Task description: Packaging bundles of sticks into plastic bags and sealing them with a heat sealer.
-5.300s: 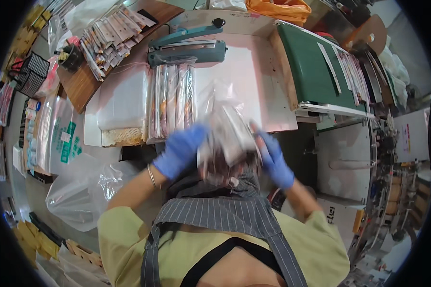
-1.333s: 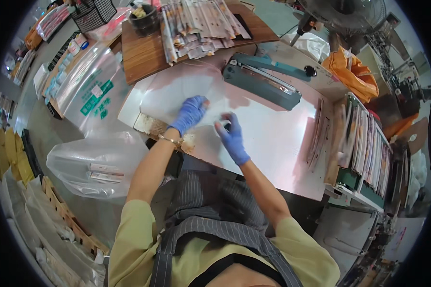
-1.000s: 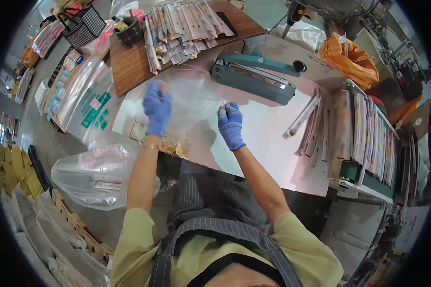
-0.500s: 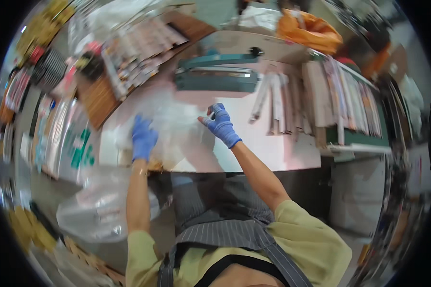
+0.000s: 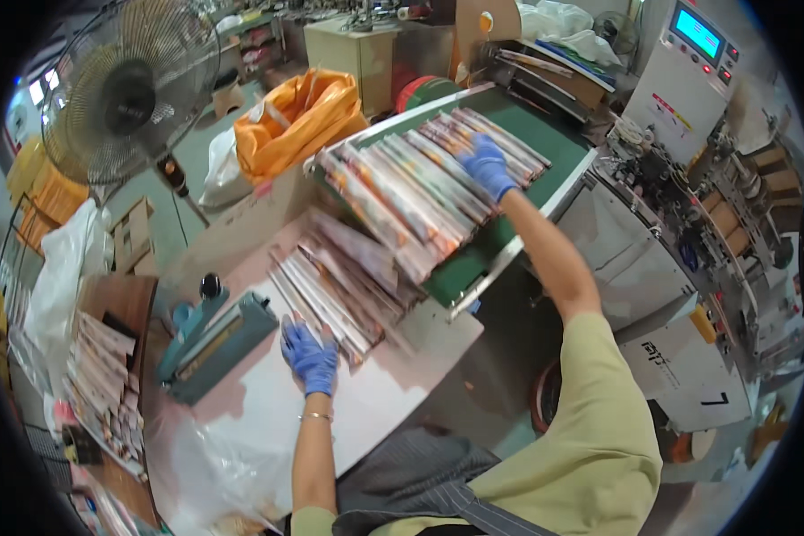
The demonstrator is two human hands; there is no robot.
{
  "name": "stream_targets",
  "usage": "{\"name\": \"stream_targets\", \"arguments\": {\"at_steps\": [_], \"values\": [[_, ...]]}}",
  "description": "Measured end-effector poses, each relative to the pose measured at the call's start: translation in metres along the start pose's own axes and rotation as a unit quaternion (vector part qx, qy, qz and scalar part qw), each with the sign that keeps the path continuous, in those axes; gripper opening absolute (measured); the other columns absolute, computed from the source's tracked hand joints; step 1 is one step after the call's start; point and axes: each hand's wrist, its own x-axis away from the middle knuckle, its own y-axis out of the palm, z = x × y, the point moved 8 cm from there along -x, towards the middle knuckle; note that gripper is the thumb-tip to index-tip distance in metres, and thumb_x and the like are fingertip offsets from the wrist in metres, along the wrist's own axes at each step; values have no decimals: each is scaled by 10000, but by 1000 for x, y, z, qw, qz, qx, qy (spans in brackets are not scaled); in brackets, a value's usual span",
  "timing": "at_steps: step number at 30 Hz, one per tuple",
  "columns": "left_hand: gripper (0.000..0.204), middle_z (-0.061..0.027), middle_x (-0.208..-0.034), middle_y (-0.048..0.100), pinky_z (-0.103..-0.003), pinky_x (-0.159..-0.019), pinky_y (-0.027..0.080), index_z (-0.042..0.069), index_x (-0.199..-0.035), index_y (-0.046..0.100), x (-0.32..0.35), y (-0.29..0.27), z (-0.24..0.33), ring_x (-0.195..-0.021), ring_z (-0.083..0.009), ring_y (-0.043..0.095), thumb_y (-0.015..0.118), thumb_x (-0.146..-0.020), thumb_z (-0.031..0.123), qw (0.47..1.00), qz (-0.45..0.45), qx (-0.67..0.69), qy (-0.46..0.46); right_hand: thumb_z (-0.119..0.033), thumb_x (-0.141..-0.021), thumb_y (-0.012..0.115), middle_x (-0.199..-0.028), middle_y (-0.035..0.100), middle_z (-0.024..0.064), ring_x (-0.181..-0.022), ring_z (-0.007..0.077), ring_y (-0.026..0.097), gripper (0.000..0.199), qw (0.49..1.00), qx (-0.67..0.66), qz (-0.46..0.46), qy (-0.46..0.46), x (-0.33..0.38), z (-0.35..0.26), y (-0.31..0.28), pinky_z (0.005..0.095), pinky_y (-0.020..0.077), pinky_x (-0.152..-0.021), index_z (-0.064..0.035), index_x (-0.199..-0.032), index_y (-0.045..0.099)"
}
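Observation:
Both my hands wear blue gloves with bare fingertips. My right hand is stretched out over a row of flat, slim plastic-wrapped packets on a green conveyor belt. Its fingers lie flat near the row's far end, around nothing that I can see. On the white tabletop, my left hand rests palm down with fingers apart. It is at the left edge of a smaller fanned group of similar packets; whether the thumb touches them is hard to tell.
Left of my left hand stands a teal bar-shaped sealer. More packets lie on a brown board at far left. An orange sack stands beyond the table, near a large fan. Machinery with a control panel borders the right.
My view has swung right toward the conveyor. My right hand has gone from above the table to the packets on the belt; my left hand has come to the packets on the table.

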Motion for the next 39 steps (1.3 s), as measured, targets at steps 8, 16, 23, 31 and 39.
{"name": "stream_targets", "arguments": {"at_steps": [8, 16, 23, 31, 39], "values": [[534, -172, -1273, 388, -375, -988, 261, 14, -1278, 335, -13, 22, 25, -1177, -316, 353, 513, -819, 222, 992, -18, 115, 45, -294, -785, 423, -797, 605, 222, -750, 336, 617, 345, 969, 138, -176, 106, -36, 104, 62, 423, 483, -637, -44, -742, 656], [693, -73, -1257, 382, -331, -941, 343, 82, -1313, 265, -56, 46, 11, -1074, -213, 422, 501, -810, 497, 515, -137, 802, -271, -362, -774, 462, -815, 597, 255, -772, 358, 599, 410, 952, -8, -290, -99, 82, -229, 50, 421, 468, -701, 11, -812, 628], [796, -148, -1133, 439, -303, -854, 390, -18, -1203, 300, -73, 68, -26, -977, -225, 452, 766, -617, 253, 836, 23, 520, -174, -552, -800, 390, -1156, 488, 252, -1006, 347, 536, 700, 812, -230, -438, 308, 180, -148, 205, 402, 435, -836, 35, -1178, 448], [708, -69, -1068, 525, -281, -754, 458, 39, -1195, 395, 3, 31, -35, -897, -157, 533, 770, -629, 241, 651, -165, 640, -373, -339, -718, 674, -1038, 564, 142, -893, 214, 579, 627, 362, -652, -519, 417, 285, -266, 146, 308, 484, -746, 29, -1161, 426], [1206, -127, -1343, 257, -364, -992, 276, 47, -1363, -32, -14, -139, -4, -1219, -232, 306, 823, -535, 238, 841, -73, 530, 78, -220, -600, 769, -1069, 552, 84, -976, 197, 526, 684, 554, -731, -384, 108, 218, -326, 18, 311, 420, -861, -8, -1165, 449]]}}
